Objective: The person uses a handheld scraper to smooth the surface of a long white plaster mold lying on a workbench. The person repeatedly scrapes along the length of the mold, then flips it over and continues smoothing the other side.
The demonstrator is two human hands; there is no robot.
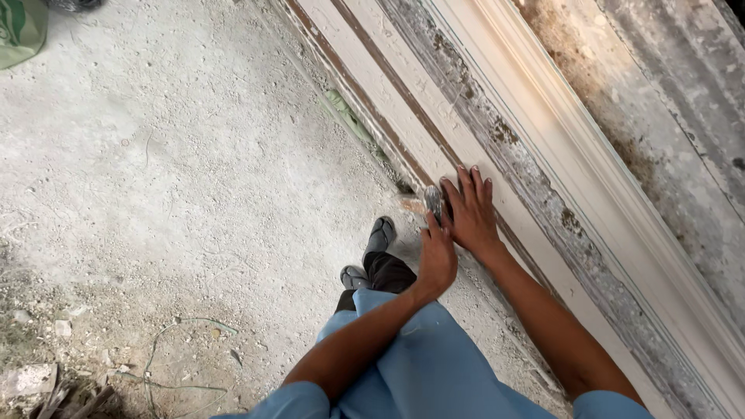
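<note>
My left hand is closed around a small tool with a metal blade, a scraper by its look, whose tip meets the base of a worn white moulded wall trim. My right hand lies flat on that trim with fingers spread, just right of the blade. The trim has peeling paint, brown stripes and dark stains. Both arms come out of light blue sleeves.
A dusty concrete floor spreads to the left. My feet in grey sandals stand close to the wall. A green bag sits at the top left corner; rubble and a thin wire lie at the lower left.
</note>
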